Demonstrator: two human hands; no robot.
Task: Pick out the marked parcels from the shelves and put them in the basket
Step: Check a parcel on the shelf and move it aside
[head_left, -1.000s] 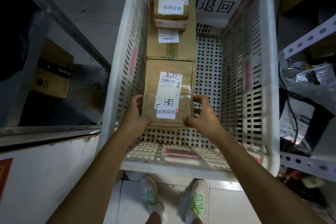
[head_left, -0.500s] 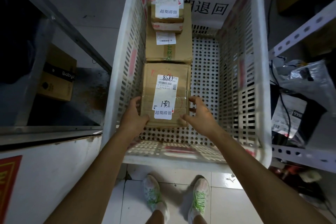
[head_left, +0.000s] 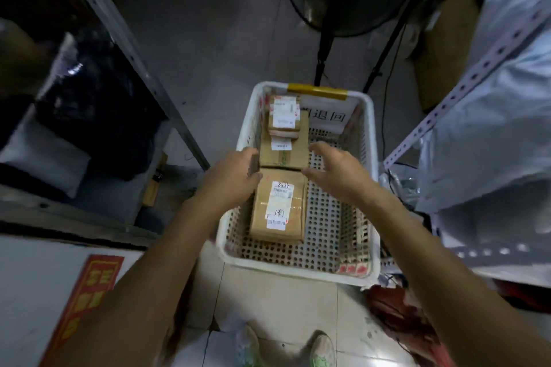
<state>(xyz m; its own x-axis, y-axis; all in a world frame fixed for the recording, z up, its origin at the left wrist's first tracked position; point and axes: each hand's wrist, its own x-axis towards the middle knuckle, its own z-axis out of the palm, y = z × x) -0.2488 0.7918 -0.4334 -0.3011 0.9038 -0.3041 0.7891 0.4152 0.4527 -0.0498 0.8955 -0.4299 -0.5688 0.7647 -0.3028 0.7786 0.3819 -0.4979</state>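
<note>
Three cardboard parcels line the left wall of the white basket (head_left: 369, 188), whose perforated floor lies bare beyond the right fingertips. The nearest parcel (head_left: 278, 205) lies flat between both hands. The left hand (head_left: 235, 177) and right hand (head_left: 337, 171) hover empty, fingers spread.

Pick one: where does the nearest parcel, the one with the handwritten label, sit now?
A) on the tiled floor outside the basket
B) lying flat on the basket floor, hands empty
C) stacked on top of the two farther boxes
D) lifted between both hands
B: the nearest parcel lies flat on the perforated floor of the basket, while the left hand and right hand hover open and empty above it.
</note>
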